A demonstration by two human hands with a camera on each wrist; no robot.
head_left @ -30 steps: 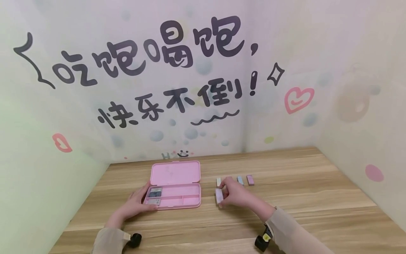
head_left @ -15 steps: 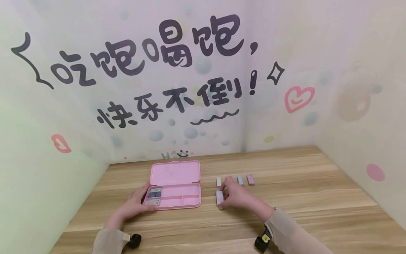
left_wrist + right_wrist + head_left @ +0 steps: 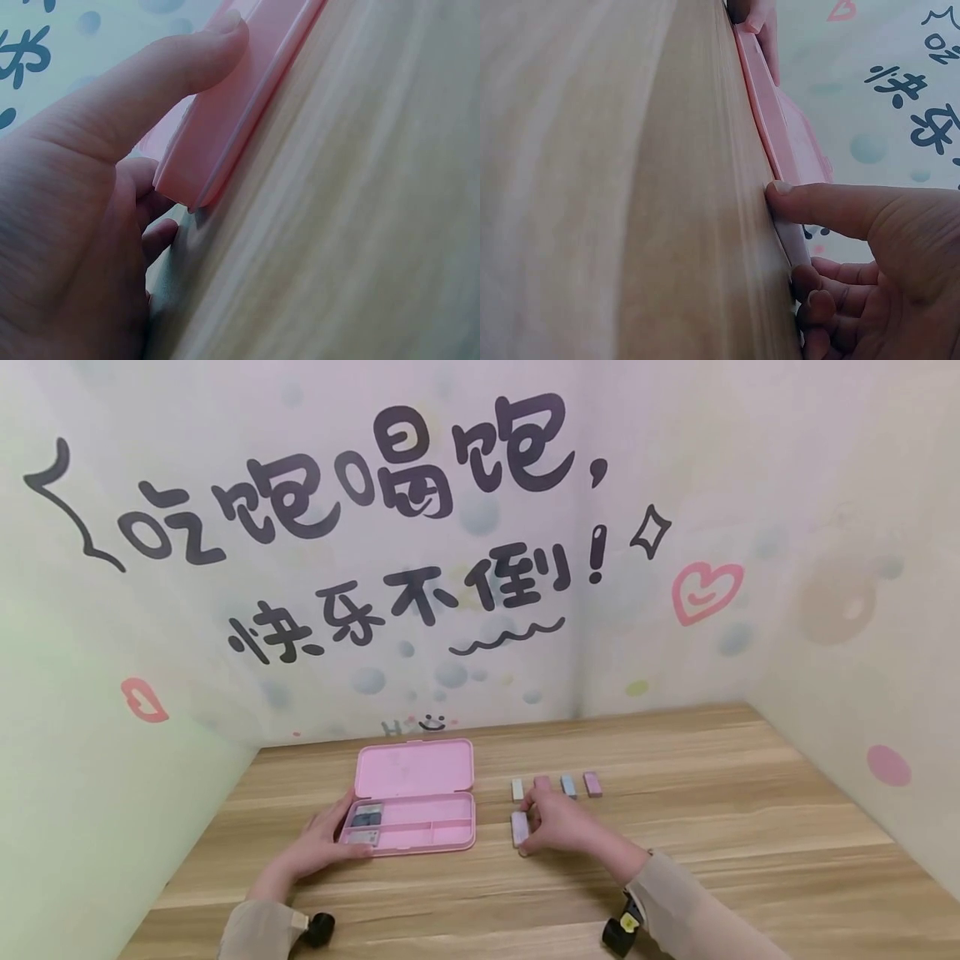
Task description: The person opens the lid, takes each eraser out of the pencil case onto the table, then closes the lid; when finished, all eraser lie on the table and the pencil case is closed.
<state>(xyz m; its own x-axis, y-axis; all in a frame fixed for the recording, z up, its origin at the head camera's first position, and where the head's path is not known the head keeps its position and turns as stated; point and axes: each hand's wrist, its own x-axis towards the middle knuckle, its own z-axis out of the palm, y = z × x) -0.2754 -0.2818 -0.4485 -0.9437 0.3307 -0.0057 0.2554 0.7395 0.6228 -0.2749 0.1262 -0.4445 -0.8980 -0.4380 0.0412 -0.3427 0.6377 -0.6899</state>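
Observation:
A pink pencil case (image 3: 452, 835) lies with its lid up on the wooden table. My left hand (image 3: 324, 837) holds its left end, thumb along the near edge and fingers at the side. Grey and dark small blocks (image 3: 367, 819) sit in its left compartments. To the right, my right hand (image 3: 558, 820) pinches a pale purple eraser (image 3: 520, 830) by its ends, low at the tabletop. The right wrist view shows this eraser (image 3: 791, 238) between thumb and fingers. Behind it stand a white eraser (image 3: 517, 789) and a pink one (image 3: 542, 783), partly covered by the hand.
A blue eraser (image 3: 568, 786) and a purple-pink eraser (image 3: 592, 784) continue the back row rightward. Beyond the wooden table (image 3: 720, 793) rises a printed curtain (image 3: 480, 568) with black lettering. Pale walls flank both sides.
My right hand has brought the pale purple eraser slightly nearer and lowered it from a tilt to flat at the tabletop. The left hand and pencil case have stayed put.

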